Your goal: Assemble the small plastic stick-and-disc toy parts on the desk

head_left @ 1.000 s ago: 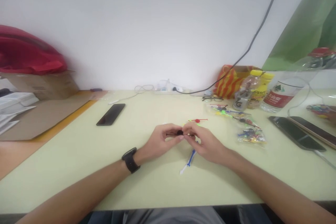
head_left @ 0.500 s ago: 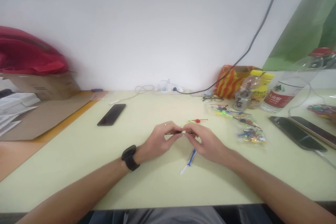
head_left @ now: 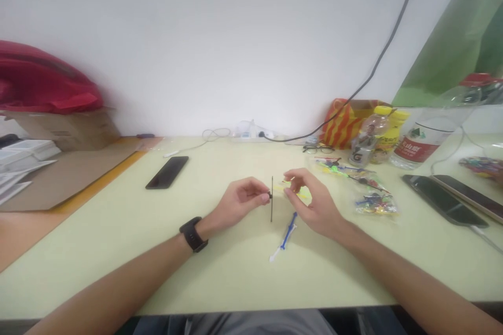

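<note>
My left hand (head_left: 243, 201), with a black watch (head_left: 194, 234) on the wrist, pinches a small black part joined to a thin dark stick (head_left: 272, 207). The stick stands about upright in view, just beyond the thumb and forefinger. To its right, my right hand (head_left: 314, 199) is half curled, thumb and fingers apart, and nothing shows between them. Partly hidden behind it lie yellow-green plastic pieces (head_left: 302, 193). Below the hands, a blue plastic strip (head_left: 288, 233) lies along a white arrow-tipped piece (head_left: 272, 258) on the table.
Clear bags of coloured plastic parts (head_left: 375, 201) lie right of my hands, with bottles (head_left: 365, 138) and glasses (head_left: 319, 148) behind. Two phones (head_left: 444, 199) lie further right. Left are another phone (head_left: 167, 172) and a cardboard sheet (head_left: 78, 172). A power strip (head_left: 247, 131) sits by the wall.
My hands have come apart; the right let go and moved right. The stick has turned from lying across to upright in my left fingers. The red piece behind the right hand is now hidden.
</note>
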{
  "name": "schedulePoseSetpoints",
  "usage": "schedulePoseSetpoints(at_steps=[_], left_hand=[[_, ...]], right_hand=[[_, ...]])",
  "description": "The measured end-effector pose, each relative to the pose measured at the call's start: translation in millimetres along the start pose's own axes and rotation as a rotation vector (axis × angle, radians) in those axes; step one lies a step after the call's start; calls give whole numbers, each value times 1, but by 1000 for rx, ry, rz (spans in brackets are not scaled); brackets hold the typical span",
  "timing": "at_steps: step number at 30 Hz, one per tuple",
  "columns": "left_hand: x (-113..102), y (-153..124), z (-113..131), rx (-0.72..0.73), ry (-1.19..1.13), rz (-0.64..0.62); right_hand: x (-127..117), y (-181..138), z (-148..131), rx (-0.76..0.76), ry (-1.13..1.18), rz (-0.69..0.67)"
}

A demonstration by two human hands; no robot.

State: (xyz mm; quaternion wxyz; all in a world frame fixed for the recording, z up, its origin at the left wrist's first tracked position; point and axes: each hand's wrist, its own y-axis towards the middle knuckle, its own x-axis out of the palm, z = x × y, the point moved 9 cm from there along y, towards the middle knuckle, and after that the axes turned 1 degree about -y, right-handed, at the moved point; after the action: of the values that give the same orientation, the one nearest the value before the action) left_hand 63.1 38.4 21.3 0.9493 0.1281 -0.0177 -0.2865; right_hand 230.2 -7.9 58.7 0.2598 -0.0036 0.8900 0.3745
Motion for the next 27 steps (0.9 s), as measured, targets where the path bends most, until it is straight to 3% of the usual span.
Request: schedulePoseSetpoints(at_steps=[6,11,15,17,21,27], left_hand=[[-5,1,-4,-20,-30,23],[-6,1,-4,-27,-45,49],[-7,2,-6,-30,-52,65],[-7,2,-6,-33,-50,64],[-7,1,-5,-26,-33,71],[-4,1,-5,-14,-6,53]], right_hand=[[6,-8,-12,-80,112,-33],[16,-13,-15,-154,18,-66],[11,-11,-16,-189,-30,-24],[12,-9,-11,-122,-20,-73],[28,-11,8,152,144,-284],[23,-6,5,117,214,-158]])
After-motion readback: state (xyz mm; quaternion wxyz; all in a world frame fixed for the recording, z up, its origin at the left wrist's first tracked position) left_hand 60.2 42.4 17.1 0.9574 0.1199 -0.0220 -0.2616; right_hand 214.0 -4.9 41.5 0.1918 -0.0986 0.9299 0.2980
